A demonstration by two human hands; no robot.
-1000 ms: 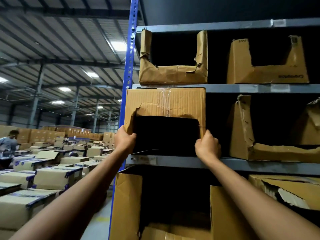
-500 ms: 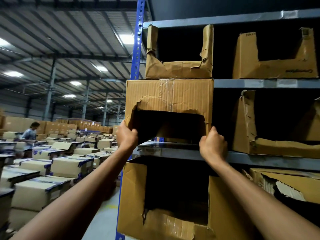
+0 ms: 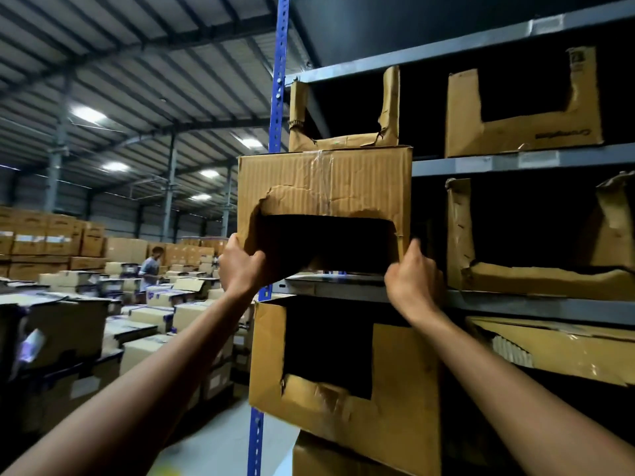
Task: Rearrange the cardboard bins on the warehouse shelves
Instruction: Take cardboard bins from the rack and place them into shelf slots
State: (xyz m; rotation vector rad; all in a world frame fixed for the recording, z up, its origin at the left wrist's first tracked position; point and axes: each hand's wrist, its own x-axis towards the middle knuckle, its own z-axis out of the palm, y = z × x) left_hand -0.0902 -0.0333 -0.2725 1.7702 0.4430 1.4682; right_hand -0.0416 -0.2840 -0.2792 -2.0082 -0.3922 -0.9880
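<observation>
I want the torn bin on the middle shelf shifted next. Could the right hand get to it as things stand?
Probably not yet: the right hand is gripping the taped bin. Once freed, the way to the torn bin looks open.

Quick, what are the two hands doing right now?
Left hand: closed on the lower left corner of the cardboard bin.
Right hand: closed on the bin's lower right corner.

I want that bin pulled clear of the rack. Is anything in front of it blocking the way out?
Nothing visible. Both hands, left and right, grip the bin at its lower front corners, and the space in front of it is open.
</observation>
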